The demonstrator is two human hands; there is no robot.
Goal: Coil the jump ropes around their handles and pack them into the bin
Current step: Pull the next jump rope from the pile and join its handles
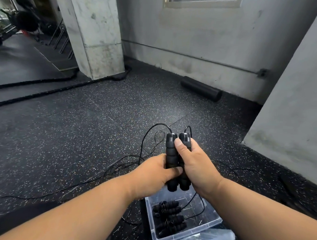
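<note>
Spreading away on every side is the speckled rubber floor (82,128), and low at six o'clock sits the clear plastic bin (209,223), with two coiled jump ropes (168,216) already lying in it. Up from there, dead centre, the left hand (152,175) and right hand (197,166) are both wrapped round the pair of black handles (172,156), held upright side by side and touching, just above the bin's far rim. The left hand grips low from nine o'clock, thumb across the front; the right grips from three o'clock, thumb pressed up near the caps. The thin black cord (144,142) springs out of both tops at twelve o'clock and trails loose over the floor toward eight o'clock.

Those handles look foam-padded, so likely light, slightly squashy and grippy, and a firm hold round the middle should suit. The cord looks thin and springy, probably wire-cored and slick, likely to unwind unless kept taut. Best, I'd judge, to pinch it close by the caps and wind from there.
</note>
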